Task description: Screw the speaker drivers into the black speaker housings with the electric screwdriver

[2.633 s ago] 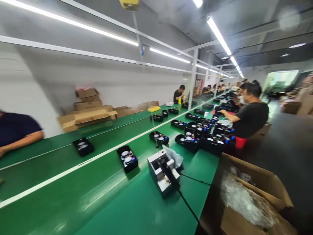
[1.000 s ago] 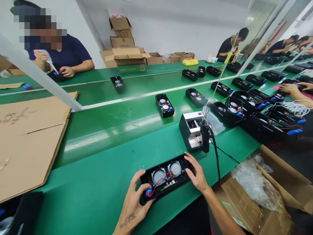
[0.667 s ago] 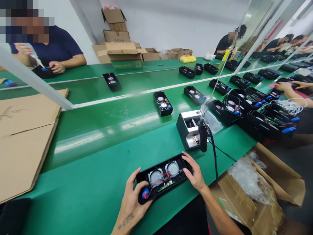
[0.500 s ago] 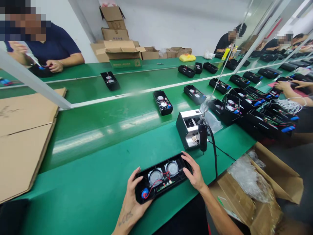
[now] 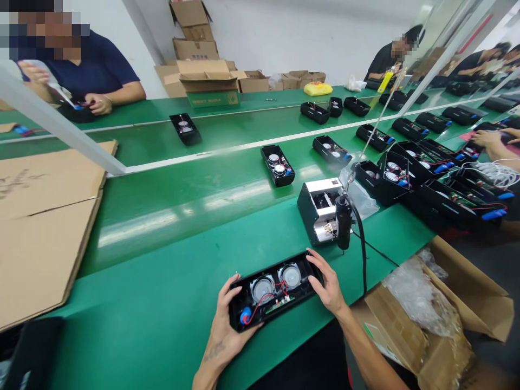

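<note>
A long black speaker housing (image 5: 298, 297) lies tilted between my hands at the near side of the green bench, its inner side facing up. Two round speaker drivers, red wires, a strip of circuit board and a blue battery-like cylinder (image 5: 246, 315) show inside it. My left hand (image 5: 231, 314) grips the left end, fingers over the rim. The right end is held by my right hand (image 5: 327, 284), thumb and fingers closed on the edge. Just beyond it stand a silver-and-black screw feeder (image 5: 319, 208) and a hanging black electric screwdriver (image 5: 343, 222).
More black housings (image 5: 278, 165) sit on the green belt, with a stack at right. Flattened cardboard (image 5: 52, 216) lies at left; an open carton (image 5: 471, 287) with plastic wrap stands low at right. A black case (image 5: 34, 352) is at lower left. Several co-workers sit around the line.
The view has shifted slightly, so the scene sits a little further right. Both hands keep their hold on the speaker housing. More of the black case shows at lower left.
</note>
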